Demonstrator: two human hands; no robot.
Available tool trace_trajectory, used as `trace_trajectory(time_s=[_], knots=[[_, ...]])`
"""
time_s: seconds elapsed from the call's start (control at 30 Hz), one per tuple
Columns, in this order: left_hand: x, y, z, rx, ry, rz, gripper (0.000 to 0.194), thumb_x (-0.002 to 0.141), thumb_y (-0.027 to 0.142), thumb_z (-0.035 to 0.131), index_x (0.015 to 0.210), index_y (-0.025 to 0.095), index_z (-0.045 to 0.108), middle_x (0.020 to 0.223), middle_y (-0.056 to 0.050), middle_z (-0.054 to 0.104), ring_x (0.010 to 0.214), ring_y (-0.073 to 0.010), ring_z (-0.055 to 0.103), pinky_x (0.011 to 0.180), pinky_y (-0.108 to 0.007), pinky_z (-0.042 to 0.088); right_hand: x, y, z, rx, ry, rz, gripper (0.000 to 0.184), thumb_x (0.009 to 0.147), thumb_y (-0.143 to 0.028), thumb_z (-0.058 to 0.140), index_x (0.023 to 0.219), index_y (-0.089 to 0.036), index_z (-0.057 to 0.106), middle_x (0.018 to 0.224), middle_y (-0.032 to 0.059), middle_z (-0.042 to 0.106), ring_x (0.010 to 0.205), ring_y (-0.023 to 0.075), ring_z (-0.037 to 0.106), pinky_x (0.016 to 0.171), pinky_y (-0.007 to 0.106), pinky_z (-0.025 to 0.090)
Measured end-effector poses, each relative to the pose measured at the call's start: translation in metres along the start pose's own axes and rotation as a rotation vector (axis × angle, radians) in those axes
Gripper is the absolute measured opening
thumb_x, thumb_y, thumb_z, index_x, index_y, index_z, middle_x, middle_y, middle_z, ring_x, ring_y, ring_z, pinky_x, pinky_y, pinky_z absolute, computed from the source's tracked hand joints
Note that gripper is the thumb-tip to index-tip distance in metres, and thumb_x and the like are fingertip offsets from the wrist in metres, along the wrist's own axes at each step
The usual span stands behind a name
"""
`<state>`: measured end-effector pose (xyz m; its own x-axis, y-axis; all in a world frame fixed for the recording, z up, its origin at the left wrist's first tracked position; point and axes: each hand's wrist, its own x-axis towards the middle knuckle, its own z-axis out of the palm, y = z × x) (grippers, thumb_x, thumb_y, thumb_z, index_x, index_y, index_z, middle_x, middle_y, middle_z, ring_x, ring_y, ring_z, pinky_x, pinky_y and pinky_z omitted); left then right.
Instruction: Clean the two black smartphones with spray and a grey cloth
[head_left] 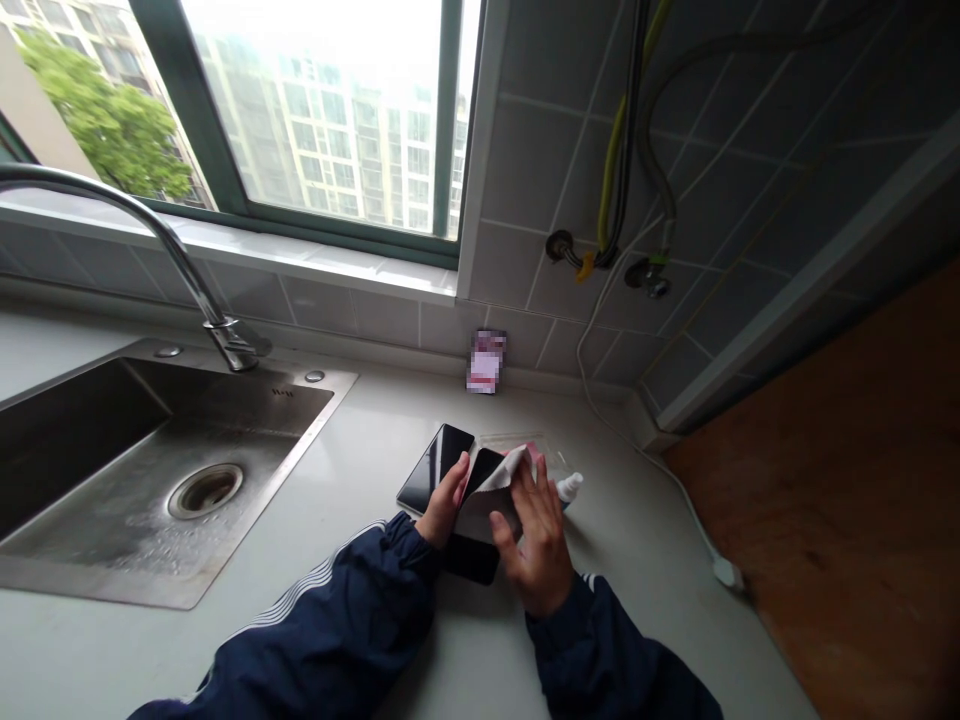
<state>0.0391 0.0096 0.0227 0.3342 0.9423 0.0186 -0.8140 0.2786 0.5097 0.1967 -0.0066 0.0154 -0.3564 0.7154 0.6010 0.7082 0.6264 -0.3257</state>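
Note:
My left hand [445,502] grips a dark smartphone [486,463] by its left edge, thumb up along the side. A pale grey wiping cloth [491,505] with a zigzag edge covers much of that phone. My right hand [541,540] is on the cloth, its fingers stretched along the right side and its thumb apart. Left of my left hand, a second smartphone [433,470] lies face up on the counter, its screen reflecting the window. Below the cloth lies another dark, phone-like slab [472,560], partly hidden. A small spray bottle [570,488] with a white top is just beyond my right hand.
Behind my hands sits a clear plastic box [551,450], partly hidden. A blurred-out pink upright item [486,362] leans against the tiled wall. To the left are a steel sink [191,590] and a tap [232,345]. A white cable [611,425] runs along the right side.

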Motion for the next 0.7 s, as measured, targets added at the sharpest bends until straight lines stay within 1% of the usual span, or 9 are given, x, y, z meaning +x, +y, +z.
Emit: trace_trajectory(time_s=[0.1, 0.23, 0.37, 0.5, 0.6, 0.7], knots=[[0.003, -0.001, -0.004, -0.033, 0.024, -0.009, 0.061, 0.093, 0.048, 0.057, 0.14, 0.01, 0.057, 0.122, -0.016, 0.072, 0.126, -0.0376, 0.059, 0.114, -0.047, 0.037, -0.002, 0.002, 0.003, -0.007, -0.052, -0.001, 0.063, 0.101, -0.039, 0.042, 0.159, -0.022, 0.027, 0.161, 0.0097, 0.034, 0.151, 0.0388, 0.02, 0.116, 0.064, 0.027], [0.007, -0.003, -0.011, -0.033, 0.076, -0.011, 0.065, 0.093, 0.049, 0.056, 0.145, 0.01, 0.052, 0.126, -0.015, 0.07, 0.127, -0.0356, 0.058, 0.115, -0.045, 0.036, -0.003, 0.004, 0.009, 0.016, -0.102, -0.012, 0.06, 0.1, -0.038, 0.043, 0.156, -0.02, 0.034, 0.16, 0.0092, 0.035, 0.152, 0.0367, 0.018, 0.117, 0.063, 0.027], [0.009, -0.004, -0.017, -0.02, 0.039, -0.026, 0.068, 0.092, 0.055, 0.055, 0.146, 0.013, 0.05, 0.134, -0.015, 0.065, 0.131, -0.035, 0.055, 0.118, -0.044, 0.032, -0.004, 0.005, 0.014, 0.024, -0.115, -0.01, 0.059, 0.1, -0.037, 0.043, 0.155, -0.018, 0.036, 0.16, 0.0097, 0.035, 0.153, 0.0349, 0.015, 0.117, 0.061, 0.026], [0.008, -0.005, -0.02, 0.016, 0.052, -0.038, 0.064, 0.094, 0.056, 0.05, 0.142, 0.012, 0.054, 0.133, -0.015, 0.066, 0.132, -0.0342, 0.054, 0.118, -0.044, 0.032, -0.007, 0.006, 0.018, 0.025, -0.08, -0.021, 0.058, 0.101, -0.036, 0.041, 0.155, -0.017, 0.036, 0.16, 0.0103, 0.036, 0.153, 0.0335, 0.015, 0.117, 0.059, 0.027], [0.004, -0.004, -0.022, 0.038, 0.055, -0.048, 0.063, 0.094, 0.057, 0.049, 0.137, 0.013, 0.06, 0.131, -0.015, 0.067, 0.131, -0.0342, 0.054, 0.115, -0.044, 0.035, -0.01, 0.005, 0.018, 0.032, -0.056, -0.058, 0.058, 0.099, -0.036, 0.042, 0.153, -0.015, 0.039, 0.16, 0.0114, 0.035, 0.153, 0.034, 0.014, 0.118, 0.059, 0.026], [0.0, -0.001, -0.025, 0.054, 0.054, -0.059, 0.062, 0.093, 0.06, 0.047, 0.133, 0.015, 0.063, 0.127, -0.014, 0.069, 0.129, -0.0347, 0.056, 0.112, -0.045, 0.039, -0.015, 0.001, 0.015, 0.037, -0.07, -0.11, 0.058, 0.097, -0.037, 0.046, 0.151, -0.015, 0.043, 0.158, 0.0114, 0.038, 0.153, 0.0347, 0.015, 0.119, 0.06, 0.024]])
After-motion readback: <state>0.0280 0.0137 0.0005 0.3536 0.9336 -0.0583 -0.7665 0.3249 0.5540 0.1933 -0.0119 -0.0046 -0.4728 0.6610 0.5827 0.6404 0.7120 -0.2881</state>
